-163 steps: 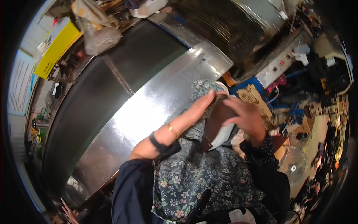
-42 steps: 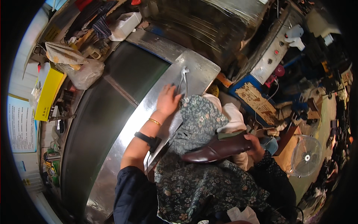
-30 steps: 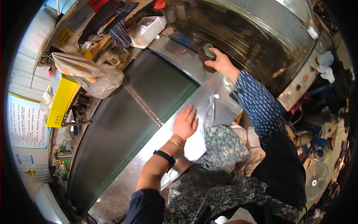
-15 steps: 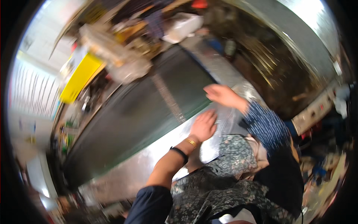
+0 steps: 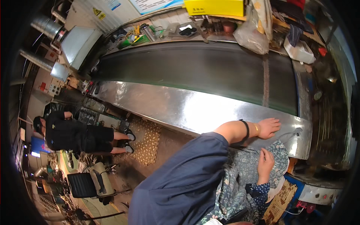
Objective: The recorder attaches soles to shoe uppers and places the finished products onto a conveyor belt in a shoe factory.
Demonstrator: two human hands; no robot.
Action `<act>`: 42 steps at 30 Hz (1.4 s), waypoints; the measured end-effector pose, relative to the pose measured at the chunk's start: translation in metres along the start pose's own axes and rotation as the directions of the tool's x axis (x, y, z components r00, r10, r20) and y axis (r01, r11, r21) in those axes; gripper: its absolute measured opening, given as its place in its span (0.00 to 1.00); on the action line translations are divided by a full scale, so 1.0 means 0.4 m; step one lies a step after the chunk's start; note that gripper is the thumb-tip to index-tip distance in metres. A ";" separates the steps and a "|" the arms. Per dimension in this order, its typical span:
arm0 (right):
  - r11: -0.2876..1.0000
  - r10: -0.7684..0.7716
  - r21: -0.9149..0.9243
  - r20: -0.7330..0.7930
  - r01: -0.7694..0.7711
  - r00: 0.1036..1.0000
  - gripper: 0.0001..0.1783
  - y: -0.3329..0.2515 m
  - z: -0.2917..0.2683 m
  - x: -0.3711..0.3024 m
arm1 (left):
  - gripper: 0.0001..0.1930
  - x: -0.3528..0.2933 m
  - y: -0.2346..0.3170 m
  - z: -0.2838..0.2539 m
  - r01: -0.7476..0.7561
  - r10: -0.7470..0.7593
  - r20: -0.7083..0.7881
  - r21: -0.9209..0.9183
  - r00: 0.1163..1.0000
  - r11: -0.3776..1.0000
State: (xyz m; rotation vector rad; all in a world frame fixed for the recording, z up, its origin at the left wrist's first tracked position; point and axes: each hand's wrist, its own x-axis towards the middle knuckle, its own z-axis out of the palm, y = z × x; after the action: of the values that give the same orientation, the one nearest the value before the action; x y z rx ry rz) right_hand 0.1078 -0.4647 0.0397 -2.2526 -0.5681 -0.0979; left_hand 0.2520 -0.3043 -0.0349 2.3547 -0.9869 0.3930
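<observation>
My left hand [image 5: 269, 128] lies flat, palm down, on the shiny metal ledge [image 5: 161, 99], with its fingers stretched toward the right end. A black band and a gold-coloured bracelet circle that wrist. Closer to my body, my right hand [image 5: 266, 164] is over the flowered apron [image 5: 240, 168], its fingers loosely bent and nothing visible in them. Beyond the ledge runs a dark conveyor belt [image 5: 187, 65] with a lighter seam strip [image 5: 266, 80] across it. A small grey thing [image 5: 298, 131] lies on the ledge near my left fingertips; its kind is unclear.
A yellow box [image 5: 213, 7], a clear plastic bag [image 5: 252, 37] and a white foam box [image 5: 300, 52] sit along the far side. At left, a person in black [image 5: 77, 129] stands near an office chair [image 5: 90, 182]. A control panel [image 5: 318, 195] is at lower right.
My view has swung left, bringing the person and chair into sight. My right hand has drawn back from the belt edge to the apron. My left hand remains on the metal ledge.
</observation>
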 end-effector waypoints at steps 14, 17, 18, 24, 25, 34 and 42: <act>0.996 0.012 -0.085 -0.006 -0.012 1.000 0.09 -0.023 0.020 0.009 | 0.21 -0.415 0.008 -0.325 0.141 -0.144 0.127 0.036 0.981 0.989; 0.997 0.013 -0.079 -0.030 -0.015 0.999 0.09 -0.020 0.022 0.002 | 0.22 -0.409 0.005 -0.332 0.136 -0.144 0.178 0.057 0.974 0.989; 0.997 0.022 -0.073 -0.048 -0.025 0.999 0.09 -0.020 0.024 0.000 | 0.22 -0.410 0.003 -0.334 0.119 -0.125 0.135 0.049 0.983 0.992; 0.996 0.004 -0.087 -0.039 -0.007 0.999 0.09 -0.027 0.029 -0.006 | 0.21 -0.417 0.004 -0.333 0.102 -0.102 0.092 -0.004 0.991 0.995; 0.996 0.002 -0.092 -0.037 -0.005 0.999 0.10 -0.028 0.028 -0.005 | 0.21 -0.415 0.005 -0.331 0.104 -0.105 0.071 0.013 0.992 0.995; 0.995 -0.043 -0.091 -0.053 0.038 0.998 0.10 -0.033 0.024 -0.003 | 0.22 -0.413 0.004 -0.340 0.109 -0.107 0.114 -0.010 0.988 0.994; 0.993 0.015 -0.116 -0.064 -0.022 0.998 0.09 -0.033 0.029 0.002 | 0.22 -0.412 0.004 -0.339 0.114 -0.112 0.140 -0.005 0.984 0.993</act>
State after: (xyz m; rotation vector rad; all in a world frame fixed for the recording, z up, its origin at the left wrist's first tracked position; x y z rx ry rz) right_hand 0.1015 -0.4483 0.0408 -2.3588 -0.5195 -0.1972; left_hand 0.1302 -0.1322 -0.0008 2.4403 -0.9095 0.1791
